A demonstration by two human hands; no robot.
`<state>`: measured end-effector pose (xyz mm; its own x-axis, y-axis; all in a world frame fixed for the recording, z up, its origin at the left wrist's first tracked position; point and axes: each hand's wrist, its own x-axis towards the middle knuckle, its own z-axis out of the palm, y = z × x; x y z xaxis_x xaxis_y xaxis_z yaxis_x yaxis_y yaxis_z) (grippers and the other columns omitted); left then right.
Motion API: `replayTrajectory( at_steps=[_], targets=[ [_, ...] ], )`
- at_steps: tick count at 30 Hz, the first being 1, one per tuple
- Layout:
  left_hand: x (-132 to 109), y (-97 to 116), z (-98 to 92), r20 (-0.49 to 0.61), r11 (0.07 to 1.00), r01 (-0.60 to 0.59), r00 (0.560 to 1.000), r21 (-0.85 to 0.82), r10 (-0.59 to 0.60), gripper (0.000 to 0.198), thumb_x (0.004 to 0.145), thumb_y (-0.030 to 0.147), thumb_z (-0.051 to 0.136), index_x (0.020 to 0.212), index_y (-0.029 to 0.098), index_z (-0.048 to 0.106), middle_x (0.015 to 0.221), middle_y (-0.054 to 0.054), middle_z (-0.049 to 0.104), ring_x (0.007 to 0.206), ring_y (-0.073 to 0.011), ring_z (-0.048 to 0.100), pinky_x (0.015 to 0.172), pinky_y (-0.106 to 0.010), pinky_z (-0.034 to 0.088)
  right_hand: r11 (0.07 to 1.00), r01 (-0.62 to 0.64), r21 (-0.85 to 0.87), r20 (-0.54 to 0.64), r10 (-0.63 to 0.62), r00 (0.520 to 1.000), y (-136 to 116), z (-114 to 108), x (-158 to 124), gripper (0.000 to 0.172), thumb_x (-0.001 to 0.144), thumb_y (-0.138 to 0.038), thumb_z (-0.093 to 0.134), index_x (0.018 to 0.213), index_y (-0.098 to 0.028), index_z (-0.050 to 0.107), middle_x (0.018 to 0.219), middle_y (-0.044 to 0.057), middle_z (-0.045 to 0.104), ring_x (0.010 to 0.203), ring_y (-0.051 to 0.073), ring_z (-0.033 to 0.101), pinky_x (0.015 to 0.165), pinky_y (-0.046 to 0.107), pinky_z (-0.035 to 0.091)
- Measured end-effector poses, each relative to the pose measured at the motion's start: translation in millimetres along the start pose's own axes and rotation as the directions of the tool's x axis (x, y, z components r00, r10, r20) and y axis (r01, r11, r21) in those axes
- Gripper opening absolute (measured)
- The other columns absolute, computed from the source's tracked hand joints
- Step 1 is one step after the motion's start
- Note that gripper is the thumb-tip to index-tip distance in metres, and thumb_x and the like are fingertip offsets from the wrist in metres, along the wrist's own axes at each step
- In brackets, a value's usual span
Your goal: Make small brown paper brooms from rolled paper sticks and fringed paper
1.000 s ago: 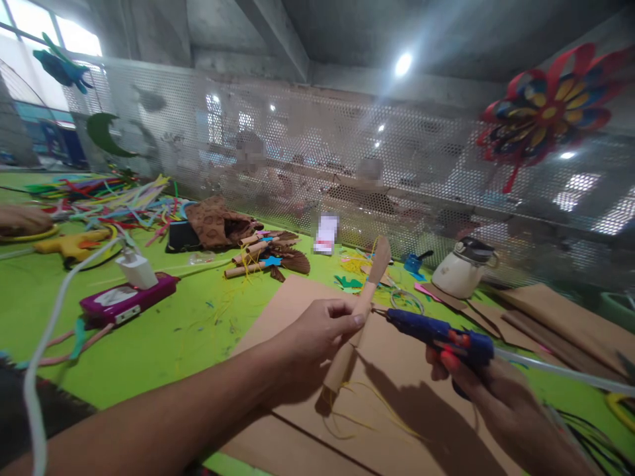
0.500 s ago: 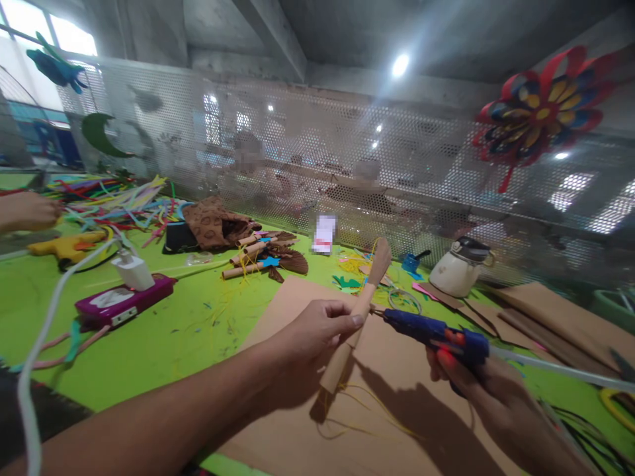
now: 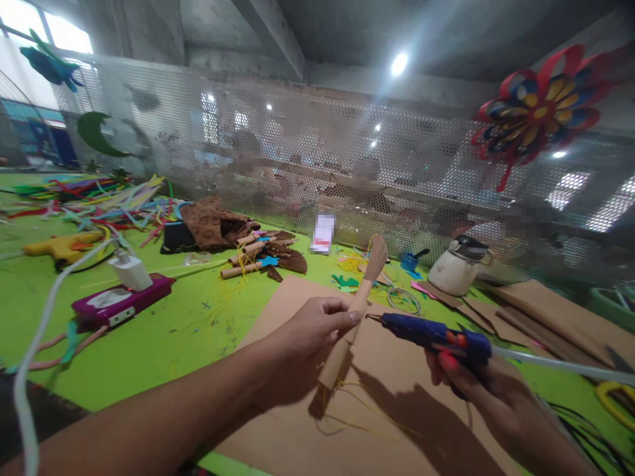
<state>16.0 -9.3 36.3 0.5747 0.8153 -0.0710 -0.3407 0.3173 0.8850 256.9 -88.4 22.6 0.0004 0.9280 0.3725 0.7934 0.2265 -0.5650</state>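
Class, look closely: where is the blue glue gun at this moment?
In the head view, the blue glue gun is right of centre, gripped in the right hand and pointing toward the paper roll held by the left hand.

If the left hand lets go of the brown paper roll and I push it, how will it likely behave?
The brown paper roll is probably light, as it looks like rolled paper. Its rounded body would likely roll once the left hand lets go, though its flat-looking top may stop it. That thin-looking end would probably bend easily.
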Motion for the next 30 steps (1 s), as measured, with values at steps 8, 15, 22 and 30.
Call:
replayTrajectory(
  at_steps=[8, 15, 22, 30],
  targets=[
    [-2.0, -0.5, 0.2, 0.011, 0.999, 0.047, 0.999, 0.006, -0.047, 0.015, 0.075, 0.026, 0.068, 0.079, 0.015, 0.058, 0.074, -0.008, 0.062, 0.062, -0.0179, 0.059, 0.057, -0.031, 0.045, 0.997, 0.006, 0.074, -0.021, -0.005, 1.0, 6.7, 7.6, 1.2, 0.04, 0.087, -0.051, 0.046, 0.078, -0.018, 0.065, 0.072, 0.008, 0.068, 0.068, 0.023, 0.063, 0.06, 0.03, 0.05],
    [-0.2, -1.3, -1.8, 0.019, 0.999, 0.041, 0.999, 0.016, -0.041, 0.013, 0.076, 0.025, 0.067, 0.078, 0.015, 0.059, 0.074, -0.009, 0.062, 0.063, -0.0185, 0.06, 0.059, -0.031, 0.047, 0.999, -0.007, 0.045, -0.1, 0.011, 0.995, 1.1, 6.8, 1.6, 0.04, 0.087, -0.052, 0.046, 0.074, -0.018, 0.064, 0.069, 0.007, 0.067, 0.065, 0.022, 0.061, 0.057, 0.029, 0.047],
    [3.4, -2.7, -4.3, 0.037, 1.0, 0.014, 0.999, 0.019, -0.014, 0.02, 0.073, 0.027, 0.071, 0.082, 0.012, 0.062, 0.079, -0.012, 0.065, 0.066, -0.0203, 0.063, 0.061, -0.033, 0.05, 0.997, 0.054, 0.056, -0.099, -0.048, 0.994, 5.5, 8.2, 2.2, 0.038, 0.088, -0.049, 0.046, 0.076, -0.019, 0.064, 0.074, 0.007, 0.069, 0.071, 0.022, 0.063, 0.062, 0.03, 0.05],
    [3.2, -6.0, -7.4, 0.05, 0.999, 0.032, 0.998, -0.002, -0.032, 0.033, 0.074, 0.036, 0.07, 0.096, 0.012, 0.063, 0.086, -0.014, 0.066, 0.068, -0.023, 0.065, 0.06, -0.035, 0.051, 0.992, 0.123, -0.017, -0.085, -0.124, 0.989, -0.6, 4.1, 2.5, 0.035, 0.089, -0.046, 0.046, 0.072, -0.019, 0.062, 0.068, 0.005, 0.065, 0.064, 0.02, 0.061, 0.059, 0.026, 0.051]
  ],
)
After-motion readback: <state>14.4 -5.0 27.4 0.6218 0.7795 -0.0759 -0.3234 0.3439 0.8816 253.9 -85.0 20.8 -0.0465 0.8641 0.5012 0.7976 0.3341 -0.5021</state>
